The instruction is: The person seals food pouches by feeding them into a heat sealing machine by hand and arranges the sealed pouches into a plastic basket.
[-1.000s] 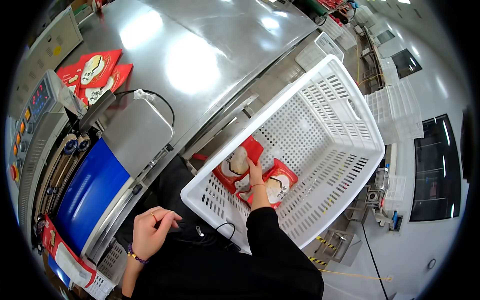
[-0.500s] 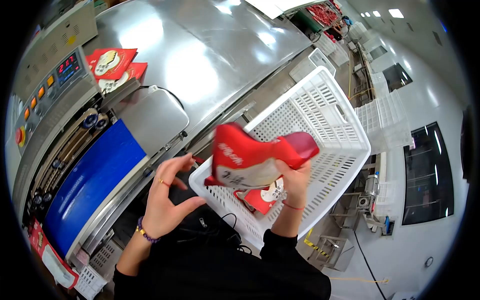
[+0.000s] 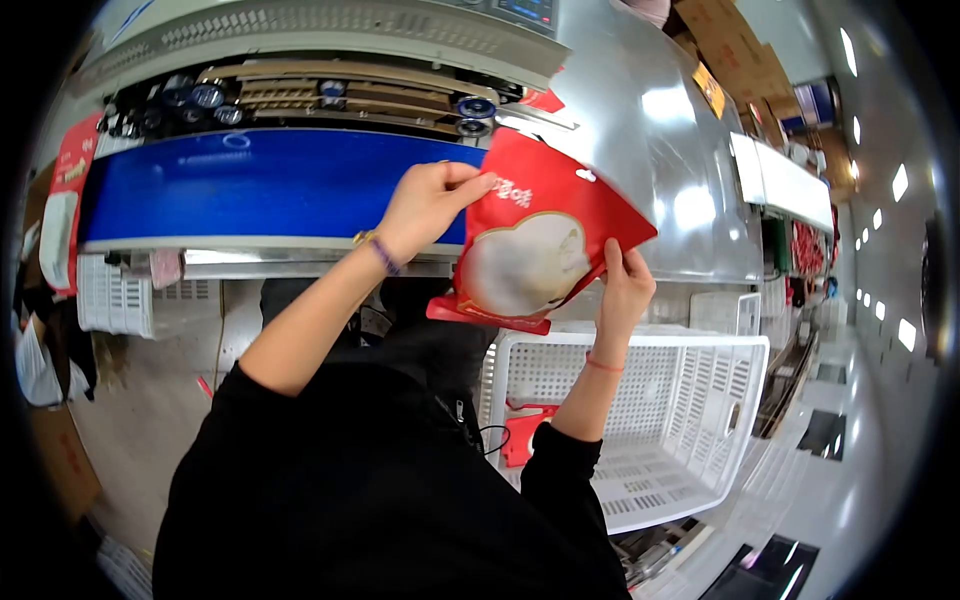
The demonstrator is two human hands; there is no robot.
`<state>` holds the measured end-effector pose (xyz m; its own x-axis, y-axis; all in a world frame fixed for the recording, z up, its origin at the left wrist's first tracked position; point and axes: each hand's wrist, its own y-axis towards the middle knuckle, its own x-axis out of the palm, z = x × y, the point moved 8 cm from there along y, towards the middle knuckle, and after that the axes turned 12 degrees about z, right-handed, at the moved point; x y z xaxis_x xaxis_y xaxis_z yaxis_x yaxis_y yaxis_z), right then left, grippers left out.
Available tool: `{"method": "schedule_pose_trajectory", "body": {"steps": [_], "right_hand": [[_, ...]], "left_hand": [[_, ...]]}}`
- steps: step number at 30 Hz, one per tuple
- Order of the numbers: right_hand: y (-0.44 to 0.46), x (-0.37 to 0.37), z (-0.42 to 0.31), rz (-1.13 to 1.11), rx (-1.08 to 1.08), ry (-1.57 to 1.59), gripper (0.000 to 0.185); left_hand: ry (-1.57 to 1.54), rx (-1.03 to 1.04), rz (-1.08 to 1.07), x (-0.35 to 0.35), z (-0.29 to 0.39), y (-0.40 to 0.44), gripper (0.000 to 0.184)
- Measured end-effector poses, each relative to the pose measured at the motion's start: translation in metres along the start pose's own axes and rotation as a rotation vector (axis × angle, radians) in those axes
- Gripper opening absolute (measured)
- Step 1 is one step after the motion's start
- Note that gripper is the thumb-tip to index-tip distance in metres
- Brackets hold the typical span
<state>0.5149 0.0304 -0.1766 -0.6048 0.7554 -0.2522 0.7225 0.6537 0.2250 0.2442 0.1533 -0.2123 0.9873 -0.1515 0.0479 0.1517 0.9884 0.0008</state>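
Note:
Between my two hands hangs a red food pouch (image 3: 535,250) with a pale oval panel on its front, tilted at the edge of the sealing machine. My left hand (image 3: 425,205) pinches its upper left edge, thumb in front. At the pouch's right side edge, my right hand (image 3: 625,285) grips with thumb and fingers. Behind my left hand runs the blue conveyor belt (image 3: 290,185) of the machine. Below my right forearm stands a white perforated crate (image 3: 690,385), with another red pouch (image 3: 522,437) lying in its left end.
A shiny steel table (image 3: 690,130) extends to the right of the machine. At the belt's far left is another red pouch (image 3: 65,200). A second white basket (image 3: 115,300) sits under the belt. Cardboard boxes (image 3: 735,50) are stacked at the back.
The view has turned toward the belt. The pouch has come from above the crate up to the machine's edge. My left hand, open and apart before, now holds it along with my right.

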Motion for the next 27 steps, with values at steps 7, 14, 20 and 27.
{"method": "schedule_pose_trajectory", "body": {"steps": [7, 14, 20, 27], "right_hand": [[0.068, 0.027, 0.026, -0.015, 0.122, 0.052, 0.026], [0.079, 0.074, 0.017, -0.09, 0.149, 0.092, 0.029], [0.065, 0.109, 0.0, -0.21, 0.213, 0.101, 0.029], [0.049, 0.11, -0.018, -0.479, 0.275, 0.078, 0.016]], "left_hand": [[-0.334, -0.46, 0.045, 0.034, -0.056, 0.048, 0.021], [-0.148, -0.363, 0.197, -0.006, -0.048, 0.064, 0.026], [0.239, -0.165, 0.262, -0.055, -0.02, 0.05, 0.034], [0.322, 0.241, 0.589, -0.103, 0.106, -0.052, 0.02]]}}
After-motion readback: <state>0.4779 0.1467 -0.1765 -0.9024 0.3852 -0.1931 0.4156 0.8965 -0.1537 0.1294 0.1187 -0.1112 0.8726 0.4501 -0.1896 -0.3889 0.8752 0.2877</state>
